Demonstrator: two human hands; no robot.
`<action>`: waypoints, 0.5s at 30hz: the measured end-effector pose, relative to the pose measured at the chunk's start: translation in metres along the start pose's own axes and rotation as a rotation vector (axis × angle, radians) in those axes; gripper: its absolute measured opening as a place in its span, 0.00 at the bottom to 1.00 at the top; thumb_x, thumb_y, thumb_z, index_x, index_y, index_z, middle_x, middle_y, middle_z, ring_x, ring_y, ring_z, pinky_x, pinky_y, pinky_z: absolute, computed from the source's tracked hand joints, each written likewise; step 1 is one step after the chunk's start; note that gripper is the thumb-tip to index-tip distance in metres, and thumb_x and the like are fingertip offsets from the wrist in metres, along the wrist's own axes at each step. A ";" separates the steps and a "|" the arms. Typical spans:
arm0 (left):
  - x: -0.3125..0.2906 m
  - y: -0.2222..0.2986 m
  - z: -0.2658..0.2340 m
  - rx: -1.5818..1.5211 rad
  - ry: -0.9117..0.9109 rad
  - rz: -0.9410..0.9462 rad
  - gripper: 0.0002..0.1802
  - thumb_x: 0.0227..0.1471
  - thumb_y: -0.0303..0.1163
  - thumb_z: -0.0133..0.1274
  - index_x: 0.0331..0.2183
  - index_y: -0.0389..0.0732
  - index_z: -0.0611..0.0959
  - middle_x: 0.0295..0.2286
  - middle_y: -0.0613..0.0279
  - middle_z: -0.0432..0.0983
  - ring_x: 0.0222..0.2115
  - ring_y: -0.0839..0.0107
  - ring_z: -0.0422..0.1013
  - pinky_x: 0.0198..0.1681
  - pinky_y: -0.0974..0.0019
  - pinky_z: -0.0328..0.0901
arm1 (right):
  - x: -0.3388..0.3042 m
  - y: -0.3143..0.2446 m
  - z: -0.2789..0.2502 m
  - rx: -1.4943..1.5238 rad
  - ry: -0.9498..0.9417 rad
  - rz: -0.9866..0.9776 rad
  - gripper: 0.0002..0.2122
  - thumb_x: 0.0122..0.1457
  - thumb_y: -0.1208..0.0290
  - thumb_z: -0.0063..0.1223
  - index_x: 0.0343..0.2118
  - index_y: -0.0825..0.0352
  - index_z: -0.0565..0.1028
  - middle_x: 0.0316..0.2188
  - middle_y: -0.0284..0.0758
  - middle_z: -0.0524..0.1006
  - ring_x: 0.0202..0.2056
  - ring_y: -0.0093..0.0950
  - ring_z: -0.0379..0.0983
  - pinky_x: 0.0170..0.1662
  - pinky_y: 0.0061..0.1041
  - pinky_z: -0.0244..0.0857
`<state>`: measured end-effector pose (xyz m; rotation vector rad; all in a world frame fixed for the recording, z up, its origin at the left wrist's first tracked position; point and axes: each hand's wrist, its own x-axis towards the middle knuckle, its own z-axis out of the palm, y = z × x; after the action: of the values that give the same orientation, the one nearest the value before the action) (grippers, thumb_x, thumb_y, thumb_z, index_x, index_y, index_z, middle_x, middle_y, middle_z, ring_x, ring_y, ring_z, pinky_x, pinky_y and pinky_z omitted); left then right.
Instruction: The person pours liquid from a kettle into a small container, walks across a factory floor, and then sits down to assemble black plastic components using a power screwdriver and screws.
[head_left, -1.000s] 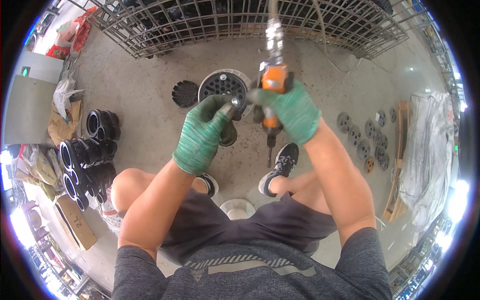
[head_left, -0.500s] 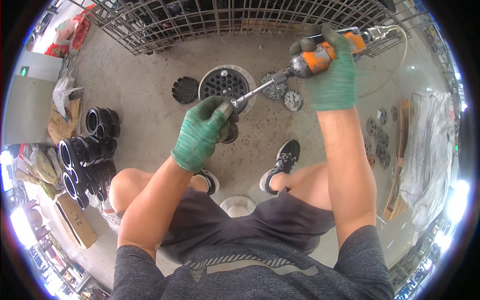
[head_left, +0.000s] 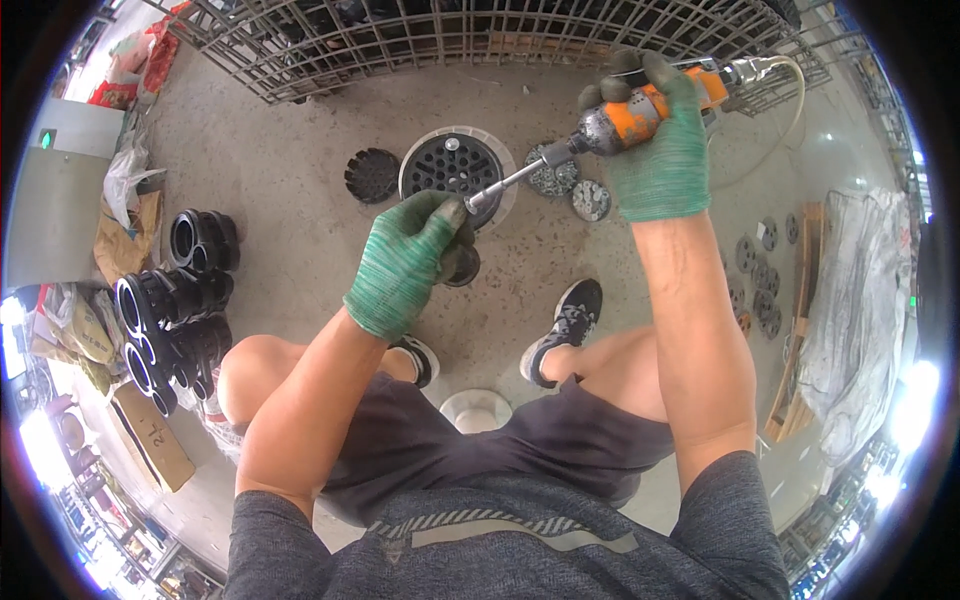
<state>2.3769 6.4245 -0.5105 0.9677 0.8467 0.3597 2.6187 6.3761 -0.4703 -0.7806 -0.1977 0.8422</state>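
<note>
My right hand, in a green knit glove with dark fingers, is wrapped round an orange and silver air driver. From the driver, a long thin silver shaft points down-left to my left hand. My left thumb and fingertips, also gloved, pinch right at the shaft's end, where a small shiny metal piece shows; its kind is hidden. A dark round part juts out beneath the left fingers, and I cannot tell whether they hold it. Behind the shaft tip stands a round container of black perforated discs.
A black toothed ring and grey speckled discs lie on the floor beside the container. A wire cage stands ahead. Black double-ring parts are stacked at left. A pale hose trails from the driver. More discs lie at right.
Both hands and the driver hold almost the same pose. The view has shifted slightly, and the floor items sit a few pixels over.
</note>
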 end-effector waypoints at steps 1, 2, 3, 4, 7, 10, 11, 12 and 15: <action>0.000 0.000 0.000 0.030 0.011 -0.002 0.14 0.62 0.40 0.51 0.33 0.37 0.77 0.21 0.69 0.68 0.17 0.83 0.56 0.20 0.77 0.52 | 0.000 0.000 -0.001 -0.016 -0.015 0.002 0.10 0.56 0.71 0.58 0.37 0.66 0.69 0.31 0.36 0.75 0.28 0.27 0.75 0.37 0.38 0.75; 0.001 -0.002 0.000 0.030 0.010 -0.003 0.14 0.62 0.40 0.51 0.33 0.37 0.77 0.21 0.69 0.68 0.17 0.83 0.56 0.20 0.77 0.52 | -0.001 0.001 0.000 -0.016 -0.014 0.002 0.10 0.56 0.71 0.58 0.37 0.66 0.69 0.31 0.36 0.75 0.28 0.27 0.75 0.37 0.38 0.75; 0.002 -0.004 0.000 0.021 0.016 0.021 0.14 0.62 0.40 0.52 0.33 0.37 0.76 0.21 0.69 0.68 0.17 0.83 0.56 0.20 0.77 0.52 | -0.001 0.004 0.001 -0.013 0.038 0.001 0.11 0.56 0.70 0.59 0.37 0.65 0.69 0.31 0.36 0.75 0.28 0.27 0.75 0.37 0.38 0.75; 0.003 -0.006 0.000 0.011 0.023 0.046 0.14 0.62 0.40 0.52 0.33 0.37 0.76 0.22 0.69 0.68 0.17 0.83 0.57 0.20 0.77 0.53 | -0.002 0.006 0.002 -0.010 0.091 -0.001 0.11 0.55 0.70 0.59 0.37 0.65 0.69 0.31 0.36 0.75 0.28 0.27 0.75 0.37 0.38 0.75; 0.003 -0.008 0.000 0.106 0.039 0.087 0.14 0.62 0.40 0.52 0.32 0.37 0.76 0.22 0.69 0.68 0.18 0.83 0.57 0.20 0.77 0.53 | 0.001 0.011 0.001 0.019 0.144 0.040 0.11 0.55 0.69 0.59 0.37 0.65 0.69 0.32 0.36 0.75 0.29 0.27 0.74 0.38 0.38 0.75; 0.005 -0.011 -0.003 -0.073 0.015 -0.034 0.14 0.62 0.40 0.52 0.32 0.37 0.76 0.22 0.69 0.68 0.18 0.83 0.57 0.20 0.76 0.53 | 0.002 0.011 -0.006 0.005 0.092 0.094 0.12 0.56 0.68 0.59 0.38 0.65 0.69 0.32 0.36 0.75 0.30 0.27 0.74 0.39 0.38 0.75; 0.006 -0.011 -0.002 -0.073 0.013 -0.035 0.14 0.62 0.40 0.52 0.32 0.37 0.76 0.22 0.69 0.68 0.18 0.83 0.57 0.20 0.76 0.53 | 0.000 0.012 -0.006 0.004 0.094 0.094 0.12 0.56 0.68 0.59 0.38 0.65 0.69 0.32 0.36 0.75 0.30 0.27 0.74 0.39 0.38 0.75; 0.006 -0.011 0.000 -0.060 0.033 -0.032 0.14 0.61 0.39 0.52 0.32 0.37 0.76 0.23 0.69 0.68 0.19 0.84 0.58 0.20 0.76 0.54 | -0.004 0.012 -0.004 0.017 0.100 0.069 0.12 0.56 0.68 0.59 0.38 0.64 0.69 0.32 0.36 0.75 0.30 0.28 0.74 0.39 0.38 0.75; 0.008 -0.004 0.001 0.114 0.054 0.019 0.12 0.61 0.37 0.52 0.34 0.36 0.78 0.25 0.68 0.70 0.21 0.83 0.60 0.23 0.76 0.57 | -0.001 0.011 -0.007 0.040 0.085 0.041 0.12 0.56 0.68 0.59 0.39 0.64 0.69 0.33 0.37 0.75 0.30 0.28 0.74 0.40 0.38 0.75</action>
<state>2.3827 6.4267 -0.5172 1.0765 0.9159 0.3578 2.6145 6.3764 -0.4827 -0.7834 -0.0892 0.8480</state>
